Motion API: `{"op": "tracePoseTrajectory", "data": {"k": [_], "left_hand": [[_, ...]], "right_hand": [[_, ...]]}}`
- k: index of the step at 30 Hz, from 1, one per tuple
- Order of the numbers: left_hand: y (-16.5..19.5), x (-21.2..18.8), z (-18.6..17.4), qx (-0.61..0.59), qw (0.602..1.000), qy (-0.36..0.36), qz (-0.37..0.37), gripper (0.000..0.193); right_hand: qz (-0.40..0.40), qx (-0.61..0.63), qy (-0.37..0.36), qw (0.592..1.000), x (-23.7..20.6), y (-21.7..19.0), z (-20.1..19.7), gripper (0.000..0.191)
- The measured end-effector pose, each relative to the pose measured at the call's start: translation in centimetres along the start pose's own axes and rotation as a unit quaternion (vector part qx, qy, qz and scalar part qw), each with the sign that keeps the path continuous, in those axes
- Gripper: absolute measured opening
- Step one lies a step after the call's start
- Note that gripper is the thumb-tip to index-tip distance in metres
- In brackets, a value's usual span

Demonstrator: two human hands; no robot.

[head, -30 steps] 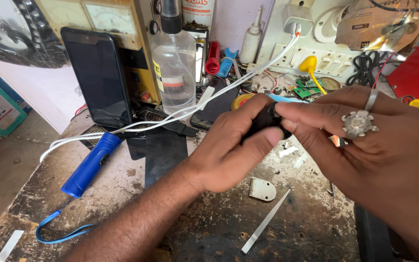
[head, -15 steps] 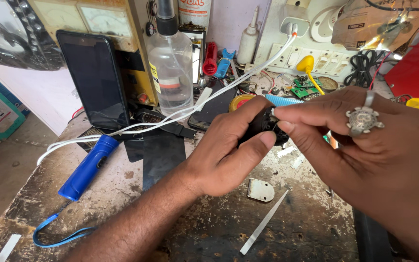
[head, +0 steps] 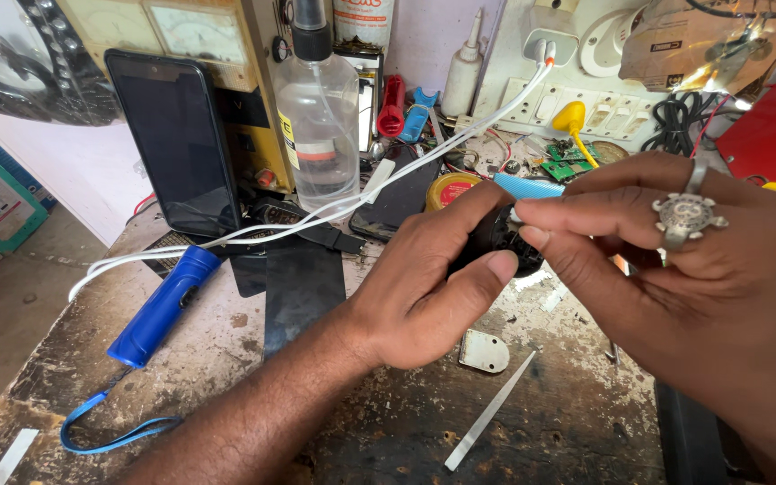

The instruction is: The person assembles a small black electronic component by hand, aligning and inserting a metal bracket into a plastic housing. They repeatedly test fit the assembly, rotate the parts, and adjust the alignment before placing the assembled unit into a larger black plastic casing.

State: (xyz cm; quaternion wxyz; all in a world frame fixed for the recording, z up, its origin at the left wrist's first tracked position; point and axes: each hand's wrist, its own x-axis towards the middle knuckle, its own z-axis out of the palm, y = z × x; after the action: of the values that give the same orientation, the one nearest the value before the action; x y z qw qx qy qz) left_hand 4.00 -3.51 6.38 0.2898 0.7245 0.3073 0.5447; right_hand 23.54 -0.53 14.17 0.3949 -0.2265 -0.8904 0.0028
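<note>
Hands working over scarred workbench [head: 226, 359]: left hand [head: 424, 287] gripping small black part [head: 503, 241] between thumb and fingers; right hand [head: 675, 269] pinching its top, fingertips closed.

Looked down and forward from head height, close over a worn workbench [head: 226, 359]. Faced the cluttered back wall at 12 o'clock, with both hands near and large at centre and 3 o'clock. Single view only.

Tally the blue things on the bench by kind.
Torch, with strap: 1
Clip at the back: 1
Light blue ridged handle behind the left hand: 1
Total: 3
</note>
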Motion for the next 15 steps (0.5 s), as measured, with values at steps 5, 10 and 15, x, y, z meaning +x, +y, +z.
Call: {"op": "tracePoseTrajectory", "data": {"k": [5, 10, 15], "left_hand": [[-0.1, 0.1, 0.1, 0.015, 1.0, 0.005, -0.002, 0.025], [-0.2, -0.1, 0.1, 0.014, 1.0, 0.005, 0.022, 0.026], [-0.4, -0.3, 0.0, 0.008, 0.999, 0.013, 0.035, 0.029]], "right_hand": [[-0.011, 0.011, -0.005, 1.0, -0.1, 0.2, 0.0, 0.016], [0.055, 0.052, -0.032, 0.997, -0.7, 0.1, -0.1, 0.017], [0.035, 0.041, -0.094, 0.994, -0.2, 0.9, -1.0, 0.023]]}}
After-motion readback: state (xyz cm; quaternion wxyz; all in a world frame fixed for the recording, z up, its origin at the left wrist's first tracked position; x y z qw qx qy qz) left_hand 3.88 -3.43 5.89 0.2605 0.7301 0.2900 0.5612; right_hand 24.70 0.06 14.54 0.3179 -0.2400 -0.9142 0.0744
